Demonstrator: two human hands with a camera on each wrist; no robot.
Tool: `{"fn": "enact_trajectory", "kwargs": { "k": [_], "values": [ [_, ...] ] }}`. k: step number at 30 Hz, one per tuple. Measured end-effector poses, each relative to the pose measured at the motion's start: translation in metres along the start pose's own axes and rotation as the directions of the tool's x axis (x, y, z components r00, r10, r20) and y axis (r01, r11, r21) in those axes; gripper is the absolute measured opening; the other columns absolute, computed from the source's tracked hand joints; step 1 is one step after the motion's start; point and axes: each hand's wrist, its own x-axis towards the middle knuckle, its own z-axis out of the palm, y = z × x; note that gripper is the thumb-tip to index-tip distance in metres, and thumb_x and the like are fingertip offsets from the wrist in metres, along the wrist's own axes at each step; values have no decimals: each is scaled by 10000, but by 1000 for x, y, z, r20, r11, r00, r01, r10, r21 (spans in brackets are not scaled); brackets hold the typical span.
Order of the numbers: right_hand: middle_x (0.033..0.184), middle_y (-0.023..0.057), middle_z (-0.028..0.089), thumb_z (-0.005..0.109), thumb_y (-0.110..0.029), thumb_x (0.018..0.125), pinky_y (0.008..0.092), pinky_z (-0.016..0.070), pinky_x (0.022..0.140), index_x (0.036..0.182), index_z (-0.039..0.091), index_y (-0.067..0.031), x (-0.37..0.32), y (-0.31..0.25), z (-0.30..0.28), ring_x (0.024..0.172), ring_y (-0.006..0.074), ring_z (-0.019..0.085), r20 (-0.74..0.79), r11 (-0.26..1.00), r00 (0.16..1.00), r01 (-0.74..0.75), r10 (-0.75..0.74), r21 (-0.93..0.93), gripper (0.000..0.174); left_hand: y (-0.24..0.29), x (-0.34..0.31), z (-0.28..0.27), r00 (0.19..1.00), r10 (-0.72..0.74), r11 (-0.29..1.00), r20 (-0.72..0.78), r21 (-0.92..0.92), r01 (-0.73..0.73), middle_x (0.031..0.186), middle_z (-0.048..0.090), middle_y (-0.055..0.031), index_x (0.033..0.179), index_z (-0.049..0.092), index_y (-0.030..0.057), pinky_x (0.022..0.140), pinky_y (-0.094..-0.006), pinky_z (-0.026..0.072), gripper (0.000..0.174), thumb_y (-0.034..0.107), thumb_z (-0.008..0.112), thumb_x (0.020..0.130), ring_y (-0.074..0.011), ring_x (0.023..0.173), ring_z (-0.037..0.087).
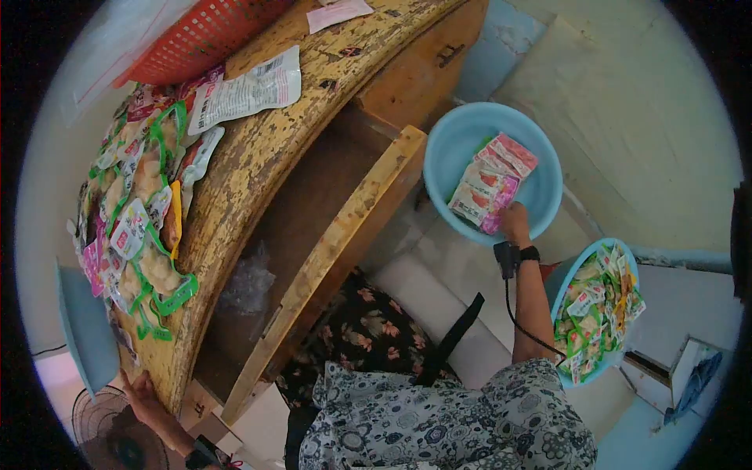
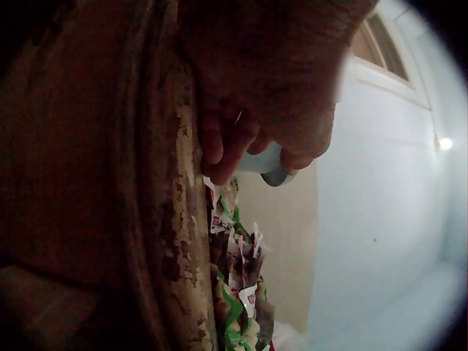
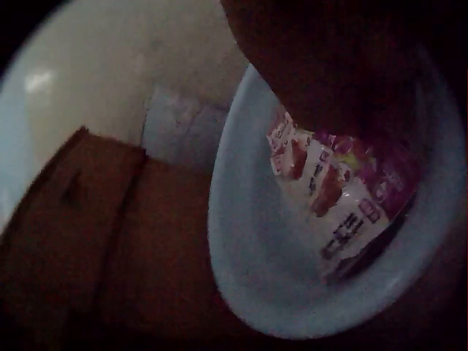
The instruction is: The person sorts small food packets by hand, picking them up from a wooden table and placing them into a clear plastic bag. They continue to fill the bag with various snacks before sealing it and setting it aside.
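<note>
The right hand [image 1: 515,223] is inside a light blue basin [image 1: 549,170], at the lower edge of pink-and-white packets [image 1: 479,190]. How its fingers lie is unclear; in the right wrist view the hand [image 3: 329,66] is a dark shape over the packets [image 3: 351,197]. At the table's near left corner, the left hand [image 1: 149,405] rests on the worn yellow edge. Its fingers are slightly bent over that edge in the left wrist view, where the hand [image 2: 267,88] holds nothing visible. Green-edged food packets [image 1: 145,227] lie heaped on the table beyond it.
An open wooden drawer [image 1: 333,235] juts out between the table and the basin. A second blue container [image 1: 594,309] full of packets stands right of the forearm. On the table are a red basket [image 1: 200,39] and a white pouch [image 1: 254,90]. A fan [image 1: 117,439] stands lower left.
</note>
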Motion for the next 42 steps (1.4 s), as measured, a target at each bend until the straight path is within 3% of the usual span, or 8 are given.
{"fn": "enact_trajectory", "kwargs": {
  "k": [3, 10, 13, 16, 20, 25, 35, 42],
  "values": [
    [1005, 284, 678, 745, -288, 841, 519, 524, 820, 1010, 625, 53, -32, -36, -18, 979, 475, 647, -102, 982, 986, 116, -132, -147, 399, -10, 7, -12, 998, 21, 995, 53, -99, -15, 1136, 683, -193, 1465, 490, 64, 935, -394, 539, 444, 164, 501, 1032, -288, 1067, 653],
    [1134, 247, 675, 751, -247, 848, 488, 533, 868, 1137, 602, 17, -82, -99, -47, 1029, 452, 654, -243, 946, 961, 46, -129, -321, 418, -18, 7, -8, 948, 309, 862, 80, 396, -315, 1012, 741, -102, 1512, 421, 82, 819, -343, 568, 656, 8, 677, 913, -211, 925, 696],
    [1110, 222, 680, 675, -119, 871, 464, 528, 888, 1219, 577, 2, -92, -91, -50, 1041, 396, 657, -405, 871, 784, 340, -471, -355, 381, -14, 9, -8, 953, 270, 772, 139, 560, -300, 997, 702, -94, 1500, 434, 48, 867, -355, 542, 580, 59, 623, 952, -201, 967, 667],
    [1162, 186, 682, 644, -77, 914, 402, 538, 897, 1247, 595, 2, -105, -106, -54, 1063, 294, 681, -343, 926, 882, 369, -322, 79, 345, 7, -3, 10, 993, 60, 984, 106, 162, -77, 966, 628, -69, 1492, 432, -19, 969, -378, 495, 505, 197, 499, 1041, -187, 1018, 620],
    [1192, 149, 672, 572, -64, 986, 376, 564, 900, 1221, 615, 10, -142, -157, -60, 1062, 242, 671, -343, 748, 848, 522, -404, 409, 251, 14, -13, 16, 997, -27, 949, 70, -313, 48, 1092, 668, -104, 1396, 542, -20, 923, -351, 519, 503, 332, 513, 1039, -181, 1024, 635],
    [1188, 131, 679, 535, -46, 1015, 322, 579, 840, 1208, 619, 9, -198, -254, -75, 980, 198, 688, -393, 580, 764, 645, -512, 498, 217, -16, -7, 10, 993, 114, 983, 32, -145, -109, 1380, 582, -216, 1137, 679, -49, 840, -333, 543, 478, 377, 476, 1059, -204, 972, 671],
    [1142, 141, 687, 540, -6, 1004, 293, 587, 696, 1134, 622, 7, -320, -390, -78, 805, 181, 716, -379, 382, 605, 766, -700, 518, 155, 35, -33, 26, 999, 4, 943, -42, -333, -18, 982, 718, -91, 1363, 564, -20, 796, -272, 525, 430, 280, 479, 1068, -118, 853, 661],
    [1093, 128, 658, 513, 53, 974, 314, 572, 734, 1115, 630, 7, -375, -431, -37, 821, 188, 703, -79, 324, 461, 725, -884, 607, 188, 30, -32, 22, 997, -3, 903, -81, -427, -32, 889, 705, -63, 1350, 588, 22, 765, -269, 519, 373, 223, 512, 1045, -105, 801, 635]
  ]
}}
